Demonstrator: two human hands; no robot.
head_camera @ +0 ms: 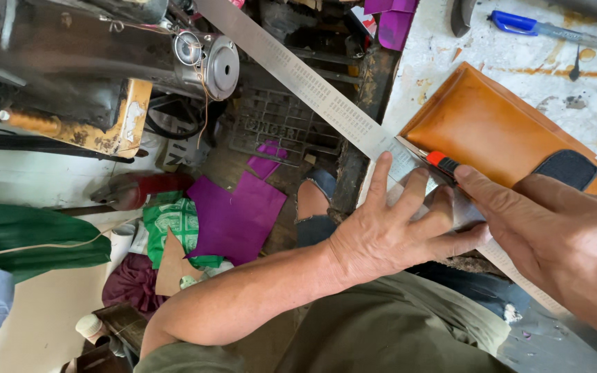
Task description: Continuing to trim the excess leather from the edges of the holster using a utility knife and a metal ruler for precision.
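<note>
The left hand (388, 231) presses a long metal ruler (326, 100) flat, fingers spread along it at the near edge of the paint-stained white counter (506, 52). The right hand (561, 235) holds an orange-tipped utility knife (442, 163), fingers clamped around it, blade against the ruler beside the tan leather piece (485, 128). The smooth leather lies diagonally, a dark patch (566, 168) on it. A blue pen (554, 29) lies well apart, with bare counter between.

Not much here honestly: one cardboard box (182, 153) is sitting on the floor under the machine, pale with dark print on its side, partly hidden. No screens or signs showing up anywhere.
</note>
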